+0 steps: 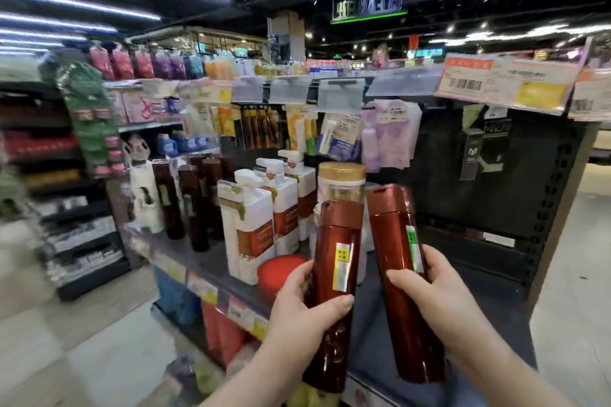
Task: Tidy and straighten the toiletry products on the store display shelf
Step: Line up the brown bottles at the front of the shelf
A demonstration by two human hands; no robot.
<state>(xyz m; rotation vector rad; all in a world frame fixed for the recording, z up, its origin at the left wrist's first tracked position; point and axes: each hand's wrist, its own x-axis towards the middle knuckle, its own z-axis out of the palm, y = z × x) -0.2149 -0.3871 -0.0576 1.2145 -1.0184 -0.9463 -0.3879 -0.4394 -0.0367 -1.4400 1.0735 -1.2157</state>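
Observation:
I hold two tall dark-red bottles upright in front of the display shelf (205, 261). My left hand (304, 304) grips the left red bottle (335, 261) around its lower half, thumb across the front. My right hand (436, 301) grips the right red bottle (396, 261), which leans slightly left at the top. Behind them stands a clear bottle with a gold cap (342, 175). To the left on the shelf are white pump bottles (251, 228), dark brown bottles (195, 205) and a red lid (281, 271).
Small packets hang on hooks on the black pegboard (479, 182) behind the shelf. Price labels (502, 82) line the upper shelf edge. Another shelving unit (59, 175) stands at left across a pale floor aisle. Red and blue products fill the lower shelf (211, 324).

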